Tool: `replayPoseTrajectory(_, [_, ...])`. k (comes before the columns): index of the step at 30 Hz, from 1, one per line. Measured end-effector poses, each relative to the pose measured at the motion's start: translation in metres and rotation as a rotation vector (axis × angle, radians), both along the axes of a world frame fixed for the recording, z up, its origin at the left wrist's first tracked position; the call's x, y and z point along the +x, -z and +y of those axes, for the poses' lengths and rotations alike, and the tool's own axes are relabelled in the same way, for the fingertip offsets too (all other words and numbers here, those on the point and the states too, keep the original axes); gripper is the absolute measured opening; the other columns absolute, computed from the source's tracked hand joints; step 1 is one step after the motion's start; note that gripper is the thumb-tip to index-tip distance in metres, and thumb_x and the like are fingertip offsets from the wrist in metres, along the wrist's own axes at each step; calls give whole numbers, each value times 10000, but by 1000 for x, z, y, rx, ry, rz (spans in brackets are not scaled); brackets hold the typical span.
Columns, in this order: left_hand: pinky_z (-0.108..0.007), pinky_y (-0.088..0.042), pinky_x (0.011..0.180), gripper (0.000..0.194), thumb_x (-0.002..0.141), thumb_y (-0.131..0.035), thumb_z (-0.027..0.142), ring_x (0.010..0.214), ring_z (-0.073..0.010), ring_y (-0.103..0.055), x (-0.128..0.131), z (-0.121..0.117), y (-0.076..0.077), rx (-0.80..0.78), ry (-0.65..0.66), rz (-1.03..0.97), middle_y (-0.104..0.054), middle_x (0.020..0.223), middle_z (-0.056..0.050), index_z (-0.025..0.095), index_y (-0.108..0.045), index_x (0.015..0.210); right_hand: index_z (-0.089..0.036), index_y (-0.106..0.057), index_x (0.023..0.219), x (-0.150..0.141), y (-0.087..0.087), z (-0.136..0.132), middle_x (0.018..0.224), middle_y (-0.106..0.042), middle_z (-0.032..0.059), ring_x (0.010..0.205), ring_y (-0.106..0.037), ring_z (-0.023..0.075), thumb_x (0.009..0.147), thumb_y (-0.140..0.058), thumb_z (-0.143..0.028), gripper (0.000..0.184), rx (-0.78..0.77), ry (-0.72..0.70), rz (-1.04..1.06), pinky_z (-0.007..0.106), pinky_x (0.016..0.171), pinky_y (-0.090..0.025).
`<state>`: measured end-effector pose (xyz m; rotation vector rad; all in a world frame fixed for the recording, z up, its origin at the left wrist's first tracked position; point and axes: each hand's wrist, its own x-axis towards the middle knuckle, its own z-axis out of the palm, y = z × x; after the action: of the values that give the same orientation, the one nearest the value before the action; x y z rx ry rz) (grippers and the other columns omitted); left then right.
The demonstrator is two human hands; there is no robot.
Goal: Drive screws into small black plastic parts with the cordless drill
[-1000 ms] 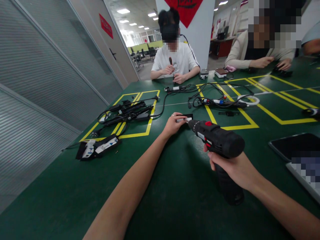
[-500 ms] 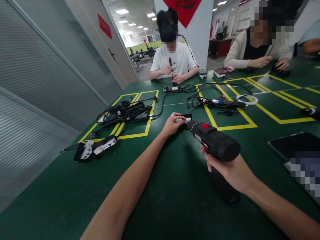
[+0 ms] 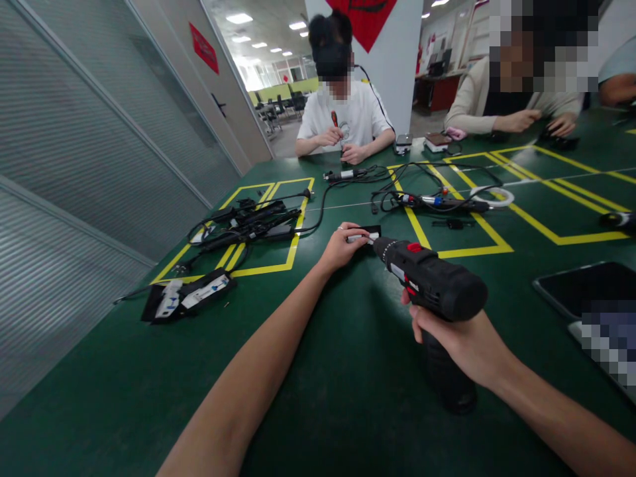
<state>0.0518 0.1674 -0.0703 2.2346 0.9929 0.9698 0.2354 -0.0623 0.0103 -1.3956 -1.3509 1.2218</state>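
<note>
My right hand (image 3: 457, 341) is wrapped round the grip of a black and red cordless drill (image 3: 434, 278). The drill points forward and to the left, its chuck close to my left fingertips. My left hand (image 3: 342, 248) is closed on a small black piece with a white label (image 3: 372, 232) and presses it on the green table (image 3: 318, 397). The drill's tip reaches the near side of this piece; whether it touches a screw is too small to tell. My left fingers hide part of the piece.
Black cables and plugs (image 3: 258, 222) lie in a yellow-taped area at left, with black pieces bearing white labels (image 3: 203, 291) in front. Further tools with cords (image 3: 432, 201) lie ahead. A phone (image 3: 586, 288) is at right. Across the table, a person (image 3: 342, 119) holds a screwdriver (image 3: 334, 119); another sits right.
The drill's rear has swung slightly to the right, and its chuck has shifted a little the same way. My left hand stays on the labelled black piece.
</note>
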Motion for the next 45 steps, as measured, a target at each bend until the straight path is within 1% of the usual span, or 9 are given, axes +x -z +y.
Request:
replayPoseTrajectory(6, [-335, -443, 963, 225, 827, -594, 311, 1067, -198, -548, 0, 0, 0, -16, -5, 1, -564, 1104, -68, 219, -717, 991, -190, -563, 820, 2, 2, 0, 651, -606, 16, 638, -584, 166, 825, -573, -274, 84, -16, -16, -44, 291, 566, -458])
replayPoseTrajectory(14, [-337, -449, 951, 236, 814, -618, 328, 1066, -205, -547, 0, 1, -3, -28, 5, 14, -560, 1105, -74, 211, -720, 992, -181, -592, 766, 3, 6, 2, 730, -634, 56, 703, -615, 191, 843, -557, -324, 166, -64, -41, -77, 314, 599, -477])
replayPoseTrajectory(21, [-337, -443, 963, 235, 820, -607, 313, 1060, -196, -550, -1, 1, 0, -12, 6, 8, -561, 1115, -66, 214, -715, 1005, -178, -580, 709, 2, 6, 4, 780, -642, 82, 775, -627, 214, 842, -548, -313, 192, -78, -52, -93, 306, 583, -477])
replayPoseTrajectory(26, [-341, -437, 974, 227, 824, -599, 317, 1074, -200, -547, -1, 2, 2, 14, -7, 7, -573, 1102, -66, 217, -718, 990, -179, -587, 859, 0, 6, 2, 725, -610, 37, 697, -601, 177, 833, -561, -282, 110, -63, -23, -32, 318, 626, -486])
replayPoseTrajectory(29, [-346, -435, 981, 224, 824, -598, 323, 1086, -205, -545, -1, 3, 3, 26, -16, 7, -583, 1089, -66, 218, -720, 980, -184, -566, 918, -1, 6, 2, 706, -594, 8, 639, -572, 150, 820, -579, -266, 128, -50, -16, 1, 317, 635, -484])
replayPoseTrajectory(33, [-346, -425, 998, 220, 823, -595, 310, 1075, -198, -551, 0, 3, 3, 29, -10, 9, -579, 1092, -63, 218, -718, 980, -180, -552, 942, -3, 4, 3, 685, -578, -7, 613, -555, 141, 814, -568, -241, 142, -40, -6, 19, 311, 624, -478])
replayPoseTrajectory(37, [-345, -431, 991, 232, 816, -605, 328, 1090, -203, -543, -1, 1, 0, -1, -3, 21, -558, 1127, -66, 218, -712, 990, -170, -571, 892, -5, -1, 3, 654, -558, -11, 594, -544, 141, 787, -572, -224, 118, -26, -12, -3, 298, 590, -469])
replayPoseTrajectory(42, [-337, -418, 1003, 257, 792, -628, 289, 1093, -192, -534, -3, 0, -3, 2, 40, 47, -533, 1144, -72, 208, -691, 1028, -166, -580, 1007, -4, -3, 3, 680, -574, -8, 598, -554, 145, 761, -589, -213, 250, 24, -11, 8, 289, 576, -475])
replayPoseTrajectory(45, [-345, -408, 1014, 266, 782, -628, 255, 1100, -192, -527, -4, 0, -2, 16, 57, 40, -524, 1143, -75, 199, -683, 1037, -169, -571, 1010, -3, 0, 3, 724, -573, -2, 602, -552, 140, 780, -579, -225, 237, 7, -23, 39, 287, 578, -477])
